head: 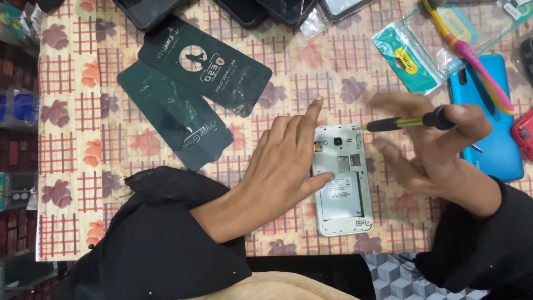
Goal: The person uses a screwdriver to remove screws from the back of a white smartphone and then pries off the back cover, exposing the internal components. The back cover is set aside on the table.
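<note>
Screwdriver level, tip leftward at upright opened phone

A single head-worn view is given, aimed steeply down at close range onto the patterned tablecloth; the right hand is rendered blurred, perhaps by motion.

Two dark flat packets are laid overlapping on the leaf-patterned tablecloth, while a teal sachet, a pink and yellow toothbrush, a blue phone cover and a red object are gathered at the far right.
</note>
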